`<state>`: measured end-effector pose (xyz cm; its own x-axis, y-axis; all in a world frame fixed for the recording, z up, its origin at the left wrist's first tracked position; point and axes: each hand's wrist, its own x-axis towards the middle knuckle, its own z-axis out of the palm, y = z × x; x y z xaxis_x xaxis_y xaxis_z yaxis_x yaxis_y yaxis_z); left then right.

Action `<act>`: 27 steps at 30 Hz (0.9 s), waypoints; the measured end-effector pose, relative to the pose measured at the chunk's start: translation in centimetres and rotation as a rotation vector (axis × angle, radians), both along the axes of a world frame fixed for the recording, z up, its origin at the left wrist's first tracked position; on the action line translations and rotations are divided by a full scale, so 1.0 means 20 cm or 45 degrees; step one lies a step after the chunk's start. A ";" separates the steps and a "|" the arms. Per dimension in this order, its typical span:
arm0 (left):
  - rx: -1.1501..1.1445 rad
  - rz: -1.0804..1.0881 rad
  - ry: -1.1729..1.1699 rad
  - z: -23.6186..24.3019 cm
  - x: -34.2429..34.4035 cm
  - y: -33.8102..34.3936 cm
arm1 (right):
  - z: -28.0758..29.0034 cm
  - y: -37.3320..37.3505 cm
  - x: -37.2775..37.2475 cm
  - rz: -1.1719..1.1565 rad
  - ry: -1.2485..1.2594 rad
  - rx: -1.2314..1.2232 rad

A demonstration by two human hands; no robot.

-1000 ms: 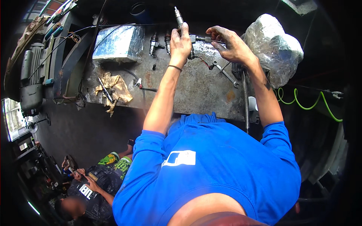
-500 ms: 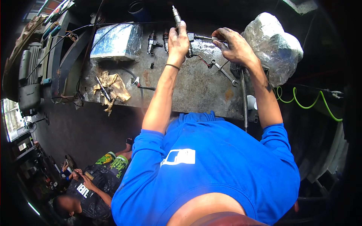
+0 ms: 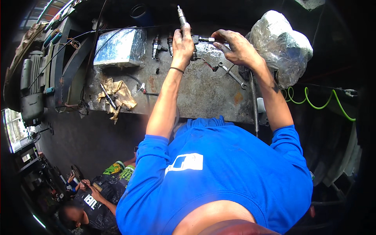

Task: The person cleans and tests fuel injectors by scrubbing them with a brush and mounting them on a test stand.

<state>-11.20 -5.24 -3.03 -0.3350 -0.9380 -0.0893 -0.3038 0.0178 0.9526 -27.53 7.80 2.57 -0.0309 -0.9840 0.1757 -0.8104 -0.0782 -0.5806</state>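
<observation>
We see the left hand (image 3: 182, 47) wrapped around a metal injector (image 3: 182, 16), the fingers closed on its middle, above the far side of the workbench (image 3: 192, 94). The right hand (image 3: 237, 47) is loosely open beside it, the fingers curved and the thumb apart from the forefinger. A silver end piece (image 3: 211, 39) sits just at those fingertips; whether they touch it we cannot tell.

Counting from near to far, we find one white cup (image 3: 261, 104) at the near edge; one crumpled tan cloth (image 3: 123, 94) with one slim dark-and-silver tool (image 3: 107, 96) lying across it; one wrench (image 3: 233, 76), lying slantwise; two dark injectors (image 3: 156, 49) left of the left hand, one partly hidden by it; one film-wrapped box (image 3: 119, 47); one bulky plastic-wrapped bundle (image 3: 280, 49); and, beyond the bench, one blue container (image 3: 141, 16). One other person (image 3: 96, 205) is at the lower left.

As for the held injector, we see a dark side arm (image 3: 203, 38) beside the palm, pointing right and ending in the silver piece. Beyond the fingers its body is grey metal, narrowing to a bright, thin tip aimed away from us and tilted slightly left.
</observation>
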 end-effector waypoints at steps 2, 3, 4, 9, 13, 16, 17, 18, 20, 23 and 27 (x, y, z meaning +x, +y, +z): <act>0.048 0.000 0.020 -0.02 -0.01 0.00 | -0.01 -0.03 0.00 0.005 0.071 -0.002; 0.038 -0.007 0.027 -0.02 -0.02 -0.01 | -0.01 -0.04 -0.02 -0.016 0.084 0.109; 0.027 -0.016 0.035 -0.03 -0.02 -0.01 | -0.01 -0.04 -0.02 -0.038 0.097 0.220; -0.028 -0.015 0.001 -0.03 0.00 -0.01 | 0.00 -0.01 0.03 -0.024 -0.074 -0.138; 0.022 -0.018 -0.023 0.00 0.00 0.00 | 0.04 -0.04 0.05 -0.195 -0.199 0.236; 0.050 -0.008 -0.001 -0.02 0.01 -0.02 | 0.01 -0.05 0.08 -0.124 -0.033 -0.155; 0.076 0.005 0.030 -0.03 0.01 -0.02 | 0.02 -0.06 0.08 -0.067 0.013 -0.225; 0.040 0.020 -0.019 -0.04 0.02 -0.02 | 0.02 -0.05 0.08 -0.020 0.060 -0.297; 0.037 0.018 0.024 -0.04 -0.01 0.00 | 0.02 -0.05 0.06 -0.102 -0.150 -0.028; 0.020 0.038 0.036 0.00 0.00 0.02 | 0.03 -0.04 0.08 -0.147 -0.052 -0.062; -0.009 0.027 0.013 -0.04 0.02 0.00 | 0.07 -0.06 0.10 -0.131 -0.214 0.208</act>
